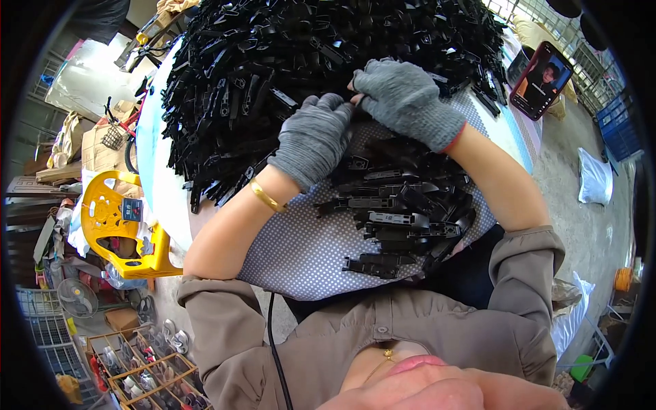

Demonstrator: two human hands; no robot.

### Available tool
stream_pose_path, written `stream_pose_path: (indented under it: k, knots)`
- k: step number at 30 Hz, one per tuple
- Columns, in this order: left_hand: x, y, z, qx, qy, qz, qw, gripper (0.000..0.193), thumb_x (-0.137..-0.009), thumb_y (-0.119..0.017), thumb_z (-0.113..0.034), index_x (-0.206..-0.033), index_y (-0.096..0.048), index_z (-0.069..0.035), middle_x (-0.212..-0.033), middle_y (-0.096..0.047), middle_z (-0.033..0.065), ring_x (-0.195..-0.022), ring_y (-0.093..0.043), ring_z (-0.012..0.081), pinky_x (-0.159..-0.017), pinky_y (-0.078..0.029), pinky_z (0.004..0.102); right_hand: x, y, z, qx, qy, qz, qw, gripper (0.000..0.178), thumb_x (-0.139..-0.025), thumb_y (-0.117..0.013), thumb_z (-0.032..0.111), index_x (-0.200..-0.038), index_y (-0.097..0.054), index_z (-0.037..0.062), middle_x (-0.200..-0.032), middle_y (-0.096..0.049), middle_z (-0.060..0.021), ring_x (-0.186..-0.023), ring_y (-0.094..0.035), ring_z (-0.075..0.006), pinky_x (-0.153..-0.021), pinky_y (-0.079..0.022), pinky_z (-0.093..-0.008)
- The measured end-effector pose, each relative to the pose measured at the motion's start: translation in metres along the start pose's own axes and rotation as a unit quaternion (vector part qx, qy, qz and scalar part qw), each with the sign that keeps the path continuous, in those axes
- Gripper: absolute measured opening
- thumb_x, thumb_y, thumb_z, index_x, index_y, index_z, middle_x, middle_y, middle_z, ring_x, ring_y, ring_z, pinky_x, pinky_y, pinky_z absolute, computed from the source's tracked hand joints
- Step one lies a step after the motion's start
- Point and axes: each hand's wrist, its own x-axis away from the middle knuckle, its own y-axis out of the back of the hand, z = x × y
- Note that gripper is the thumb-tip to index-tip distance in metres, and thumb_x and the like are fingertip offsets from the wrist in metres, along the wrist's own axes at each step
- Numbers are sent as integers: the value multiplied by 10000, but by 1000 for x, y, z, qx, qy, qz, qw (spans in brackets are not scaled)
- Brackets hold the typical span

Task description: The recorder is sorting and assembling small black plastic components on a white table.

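Note:
A grey knitted glove covers my left hand point(314, 137), whose fingers are curled at the near edge of a large heap of black plastic parts point(239, 75). My right hand point(404, 99), gloved alike with bare fingertips, bends inward to meet it. Both are closed around something small and dark between them that I cannot make out. Below the hands, a smaller pile of long black plastic parts point(403, 212) lies on the dotted cloth point(307, 239), most of them roughly side by side.
A phone point(542, 80) showing a video stands at the table's right edge. At left is a yellow plastic chair point(113, 219) with a small dark box point(132, 210) on it. A blue crate point(620, 128) and a white sack point(594, 178) are on the floor at right.

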Motion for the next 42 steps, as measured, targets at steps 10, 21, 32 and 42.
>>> stream_pose_path:
  k: [10, 21, 32, 42]
  knots:
    - [7, 7, -2, -50, -22, 59, 997, 427, -757, -630, -178, -1163, -525, -93, -1142, -516, 52, -1063, -497, 245, -812, -507, 344, 1, 10, 15, 97, -17, 88, 991, 254, -842, -556, 225, -1016, -606, 48, -976, -602, -114, -941, -598, -247, -762, -522, -367]
    - [21, 14, -8, -19, 4, 155, 988, 390, -792, -609, -174, -1158, -509, -90, -1005, -578, 88, -945, -584, 233, -731, -511, 358, 2, 18, 22, 102, -58, 164, 979, 234, -828, -562, 205, -988, -618, 44, -1021, -584, -115, -994, -575, -237, -777, -519, -369]
    - [20, 11, 4, 512, 67, -4, 856, 310, -921, -504, -197, -1143, -547, 16, -812, -616, 39, -662, -528, 53, -598, -452, 183, 7, 33, -3, -584, -276, -22, 763, 139, -880, -525, 102, -943, -617, 19, -819, -611, -56, -739, -600, -109, -712, -528, -240]
    - [20, 23, 2, 646, 177, 38, 741, 339, -902, -548, -250, -1149, -557, -18, -643, -510, -54, -528, -441, -13, -464, -358, 123, 19, 31, 10, -653, -330, 33, 681, 213, -842, -614, 182, -973, -631, 14, -819, -636, -74, -728, -639, -149, -691, -549, -265]
